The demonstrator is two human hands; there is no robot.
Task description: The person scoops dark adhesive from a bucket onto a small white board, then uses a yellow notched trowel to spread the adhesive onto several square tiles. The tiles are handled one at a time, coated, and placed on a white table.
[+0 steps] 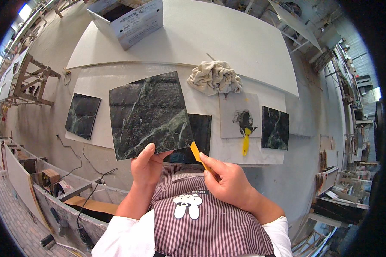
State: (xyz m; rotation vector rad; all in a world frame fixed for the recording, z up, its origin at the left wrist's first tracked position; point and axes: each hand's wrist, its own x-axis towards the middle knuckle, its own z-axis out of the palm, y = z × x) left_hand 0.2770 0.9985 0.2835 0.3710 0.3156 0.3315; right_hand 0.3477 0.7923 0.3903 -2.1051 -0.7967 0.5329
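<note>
My left hand [146, 166] grips the lower edge of a dark green marble tile [150, 113] with pale veins, held up and tilted above the table. In my right hand [225, 175] is a yellow scraper [196, 151], its blade end at the tile's lower right corner. Partly hidden behind the held tile lies another dark tile [200, 128]. To the right, a second yellow scraper [245, 143] rests on a grey square board [229, 122] smeared with black paste [243, 120].
A veined dark tile [83, 115] lies at the left and another [275, 128] at the right. Beyond are a crumpled cream cloth [214, 78], a large white panel [227, 30] and an open cardboard box [139, 25]. Cables [79, 160] trail over the floor at left.
</note>
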